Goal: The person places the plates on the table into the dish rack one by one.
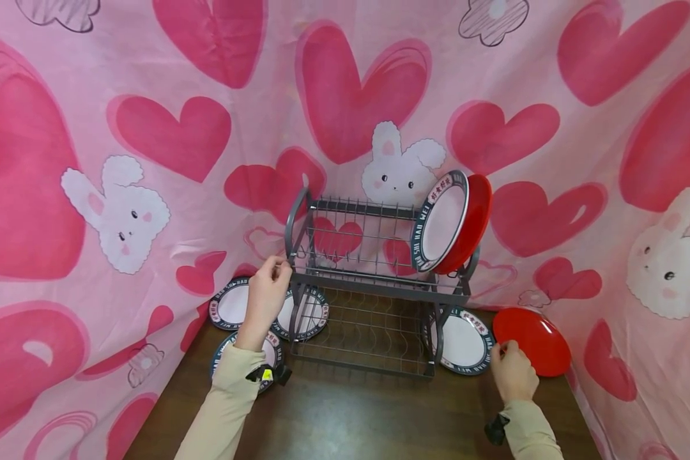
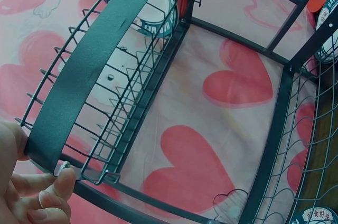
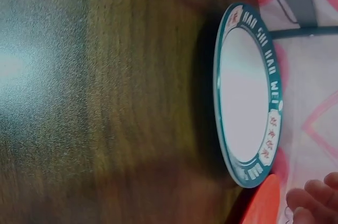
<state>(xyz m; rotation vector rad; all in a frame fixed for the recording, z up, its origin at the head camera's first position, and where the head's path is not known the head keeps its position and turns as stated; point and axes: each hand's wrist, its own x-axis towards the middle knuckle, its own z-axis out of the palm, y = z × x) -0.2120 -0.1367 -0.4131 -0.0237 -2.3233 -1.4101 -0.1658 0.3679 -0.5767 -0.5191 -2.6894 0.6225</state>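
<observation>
A dark metal two-tier dish rack [image 1: 379,292] stands on the wooden table. My left hand [image 1: 271,281] pinches the front left corner of its upper tier between thumb and fingers; the left wrist view shows the rack's flat bar [image 2: 90,76] in that grip. Upright at the right end of the upper tier lean a white plate with a dark lettered rim [image 1: 444,220] and a red plate [image 1: 476,223]. My right hand [image 1: 514,370], fingers loosely bent and holding nothing, hovers by a white plate [image 3: 244,92] and a red plate [image 3: 264,203] lying right of the rack.
Left of the rack lie three more white plates with lettered rims: one at the back [image 1: 230,306], one beside the rack leg [image 1: 316,316], and one partly behind my left forearm [image 1: 273,348]. A pink heart-patterned cloth [image 1: 345,76] hangs behind and at both sides.
</observation>
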